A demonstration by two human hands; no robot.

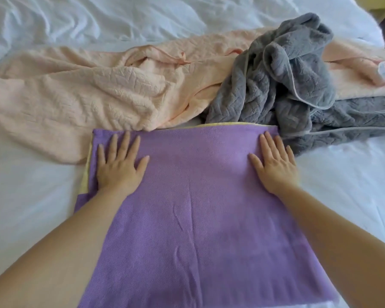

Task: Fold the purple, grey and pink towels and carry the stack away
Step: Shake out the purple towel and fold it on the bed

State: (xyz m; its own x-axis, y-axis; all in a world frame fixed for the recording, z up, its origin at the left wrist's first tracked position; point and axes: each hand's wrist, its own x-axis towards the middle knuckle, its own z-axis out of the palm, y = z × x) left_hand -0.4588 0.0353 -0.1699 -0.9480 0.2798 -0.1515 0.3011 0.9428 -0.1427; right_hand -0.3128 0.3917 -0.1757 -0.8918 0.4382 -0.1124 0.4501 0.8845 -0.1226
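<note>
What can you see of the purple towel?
The purple towel is thin, finely woven cloth with a pale yellow layer peeking out along its left and far edges. It lies spread flat on the white bed sheet, faintly creased. The left hand and right hand press flat, fingers spread, on its far part. Its far corners reach the pink towel and grey towel.
</note>
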